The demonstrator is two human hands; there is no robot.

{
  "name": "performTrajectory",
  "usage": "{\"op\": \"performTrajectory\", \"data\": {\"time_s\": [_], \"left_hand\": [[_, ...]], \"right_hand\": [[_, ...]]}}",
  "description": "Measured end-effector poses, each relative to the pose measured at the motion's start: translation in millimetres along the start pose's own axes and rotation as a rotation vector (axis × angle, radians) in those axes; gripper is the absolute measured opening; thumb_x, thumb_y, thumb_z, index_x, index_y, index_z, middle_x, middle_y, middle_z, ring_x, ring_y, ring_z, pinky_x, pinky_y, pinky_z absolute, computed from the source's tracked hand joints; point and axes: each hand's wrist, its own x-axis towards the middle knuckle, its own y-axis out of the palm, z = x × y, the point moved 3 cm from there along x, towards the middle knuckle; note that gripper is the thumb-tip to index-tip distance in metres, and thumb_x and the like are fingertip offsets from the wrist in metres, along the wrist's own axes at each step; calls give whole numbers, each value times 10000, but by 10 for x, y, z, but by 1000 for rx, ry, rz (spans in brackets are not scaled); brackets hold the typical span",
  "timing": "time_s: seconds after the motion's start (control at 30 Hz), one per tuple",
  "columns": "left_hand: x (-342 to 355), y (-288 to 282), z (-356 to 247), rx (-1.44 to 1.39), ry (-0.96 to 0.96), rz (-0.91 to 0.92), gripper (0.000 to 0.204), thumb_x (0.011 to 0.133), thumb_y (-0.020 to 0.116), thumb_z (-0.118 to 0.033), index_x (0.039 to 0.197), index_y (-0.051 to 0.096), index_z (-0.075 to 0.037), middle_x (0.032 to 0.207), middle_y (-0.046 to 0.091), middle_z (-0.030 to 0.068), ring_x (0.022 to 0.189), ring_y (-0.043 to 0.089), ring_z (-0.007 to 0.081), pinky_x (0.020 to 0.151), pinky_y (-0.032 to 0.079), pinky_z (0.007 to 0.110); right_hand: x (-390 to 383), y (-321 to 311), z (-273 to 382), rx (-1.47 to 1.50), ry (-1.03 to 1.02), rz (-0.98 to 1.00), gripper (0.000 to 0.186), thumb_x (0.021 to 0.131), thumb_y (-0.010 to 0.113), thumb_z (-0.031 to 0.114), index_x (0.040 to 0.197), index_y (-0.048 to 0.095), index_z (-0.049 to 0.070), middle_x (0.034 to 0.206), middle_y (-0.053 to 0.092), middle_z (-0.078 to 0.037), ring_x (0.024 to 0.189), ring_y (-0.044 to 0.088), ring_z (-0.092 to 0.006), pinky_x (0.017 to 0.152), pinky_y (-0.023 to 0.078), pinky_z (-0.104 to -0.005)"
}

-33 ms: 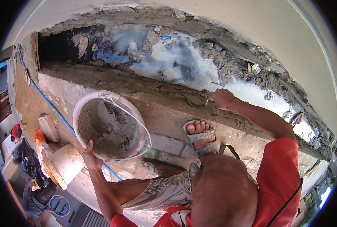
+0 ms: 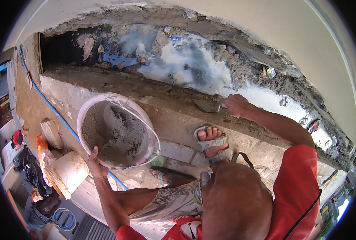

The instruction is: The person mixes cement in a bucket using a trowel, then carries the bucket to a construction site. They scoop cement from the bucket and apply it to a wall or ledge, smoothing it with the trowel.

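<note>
My right hand (image 2: 236,105) is closed around the handle of a trowel (image 2: 206,105). The trowel's blade lies flat and low over the muddy ledge along the ditch, apparently touching it. My left hand (image 2: 97,165) grips the near left rim of a white bucket (image 2: 80,124), fingertips over the edge and the palm outside. Grey wet mortar (image 2: 124,134) coats the bucket's inside and covers its bottom. The bucket's wire handle (image 2: 156,140) hangs down on its right side. My sandalled foot (image 2: 212,142) stands between the bucket and my right arm.
Beyond the ledge runs a ditch with milky water (image 2: 190,66), rubble and litter, under a pale wall (image 2: 306,40). A blue hose (image 2: 50,106) passes left of the bucket. A dirty white pail (image 2: 68,172) lies tipped there, near a coiled hose (image 2: 64,219).
The trowel's blade has tilted slightly, so more of its face shows. Bucket and left hand have shifted very slightly upward in view; both grips are the same.
</note>
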Motion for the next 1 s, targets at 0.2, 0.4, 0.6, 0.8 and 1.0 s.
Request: {"op": "performTrajectory", "data": {"time_s": [0.2, 0.4, 0.6, 0.8, 1.0], "left_hand": [[13, 173, -109, -91, -30, 20, 595, 828, 635, -106, 1372, 404, -30, 1307, 509, 118, 1158, 517, 276, 980, 436, 418], [-240, 601, -272, -68, 183, 102, 583, 821, 607, -51, 1366, 401, -10, 1285, 527, 123, 1160, 523, 267, 993, 426, 402], [-493, 1158, -440, 62, 204, 101, 519, 874, 616, -75, 1354, 424, -24, 1263, 522, 99, 1130, 498, 188, 971, 408, 327], [-572, 1535, -450, 205, 288, 197, 490, 870, 594, -46, 1333, 439, 1, 1222, 550, 94, 1121, 508, 174, 978, 392, 318], [-494, 1656, -438, 185, 363, 203, 460, 860, 601, -30, 1304, 486, 6, 1190, 571, 80, 1102, 506, 152, 972, 374, 296]], "right_hand": [[-831, -349, 155, -59, -135, -59, 406, 823, 557, 42, 1226, 537, 90, 1028, 620, -204, 1002, 611, -359, 890, 474, -463], [-1675, -1371, 527, -46, -128, -399, 479, 750, 588, 41, 1223, 517, 53, 936, 641, -188, 836, 645, -336, 789, 512, -458], [-1757, -1959, 1247, -308, -477, -692, 369, 807, 621, 73, 1163, 531, 48, 946, 626, -175, 863, 625, -365, 771, 483, -467], [-968, -1965, 1852, -546, -336, -522, 317, 828, 569, 66, 1143, 578, 40, 949, 645, -188, 899, 653, -322, 730, 534, -432], [-607, -1552, 1908, -434, -546, -271, 301, 792, 609, 124, 1081, 612, 39, 745, 647, -195, 757, 659, -369, 716, 528, -466]]}}
